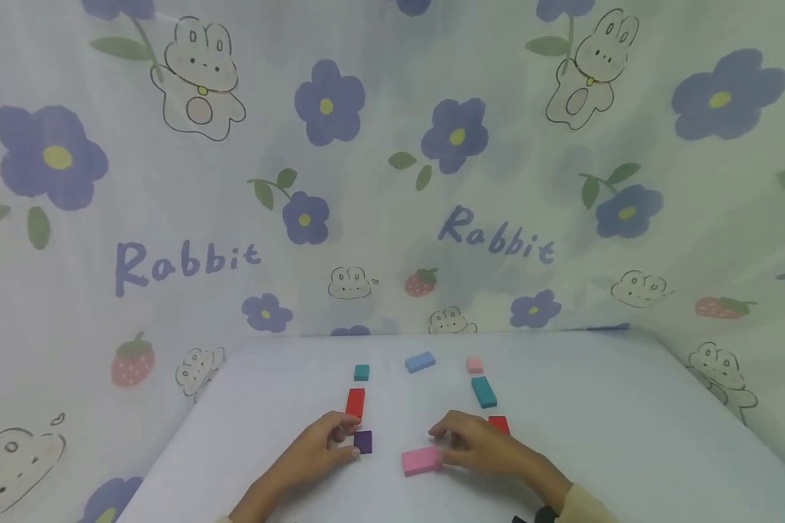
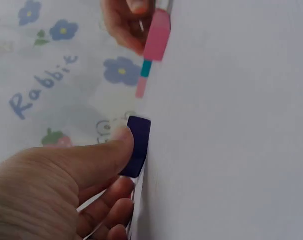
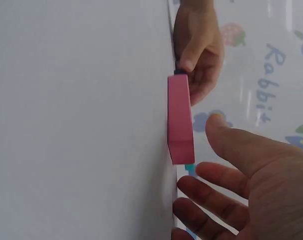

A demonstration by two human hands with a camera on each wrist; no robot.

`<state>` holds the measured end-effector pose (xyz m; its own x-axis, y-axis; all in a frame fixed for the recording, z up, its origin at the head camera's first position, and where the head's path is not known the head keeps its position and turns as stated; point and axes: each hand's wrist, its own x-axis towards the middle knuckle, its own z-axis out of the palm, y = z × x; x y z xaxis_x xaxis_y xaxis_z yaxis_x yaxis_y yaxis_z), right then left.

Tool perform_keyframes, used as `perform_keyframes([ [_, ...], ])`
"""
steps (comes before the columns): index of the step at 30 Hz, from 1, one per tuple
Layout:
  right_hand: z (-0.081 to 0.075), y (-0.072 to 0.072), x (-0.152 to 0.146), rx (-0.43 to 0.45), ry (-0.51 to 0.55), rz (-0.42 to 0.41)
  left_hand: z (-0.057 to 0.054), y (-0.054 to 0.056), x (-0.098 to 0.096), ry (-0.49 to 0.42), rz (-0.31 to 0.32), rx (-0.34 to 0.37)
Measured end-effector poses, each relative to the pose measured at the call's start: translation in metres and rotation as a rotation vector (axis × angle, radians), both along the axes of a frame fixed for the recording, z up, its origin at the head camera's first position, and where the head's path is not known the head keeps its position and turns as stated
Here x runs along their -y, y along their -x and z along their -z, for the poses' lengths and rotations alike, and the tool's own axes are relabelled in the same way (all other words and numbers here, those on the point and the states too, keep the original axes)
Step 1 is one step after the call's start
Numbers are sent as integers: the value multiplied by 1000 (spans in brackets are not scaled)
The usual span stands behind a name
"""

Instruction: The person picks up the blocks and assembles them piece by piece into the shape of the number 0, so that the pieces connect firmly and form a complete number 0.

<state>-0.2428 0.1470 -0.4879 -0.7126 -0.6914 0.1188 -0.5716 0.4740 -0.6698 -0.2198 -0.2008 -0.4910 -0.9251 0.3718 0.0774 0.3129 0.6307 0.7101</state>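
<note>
The purple block point(image 1: 365, 442) sits at my left hand's point(image 1: 319, 446) thumb, pinched or not I can't tell; my right hand point(image 1: 482, 444), fingers apart, is just beside the pink block point(image 1: 420, 461).

Blocks point(image 1: 421, 460) in ring on table point(image 1: 628, 428)

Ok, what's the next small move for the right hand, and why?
Probably ease the right hand closed on the pink block. In the right wrist view its thumb and fingers are spread beside the block and don't appear to grip it, so a gentle pinch seems needed before any shift.
</note>
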Motion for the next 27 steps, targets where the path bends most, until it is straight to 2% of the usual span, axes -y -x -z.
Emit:
perform_keyframes([
  [4, 0, -2, 3, 1, -4, -1, -4, -2, -2, -4, -20, -19],
  [10, 1, -5, 4, 37, -59, 15, 1, -5, -3, -19, -16, 14],
  [14, 3, -6, 5, 31, -88, 21, 2, -7, -4, -8, -30, 15],
  [24, 4, -7, 11, 23, -7, 59, -1, -4, -29, -13, -102, 24],
  [27, 4, -10, 12, 25, 13, 34, 2, -4, -37, -13, -131, 28],
])
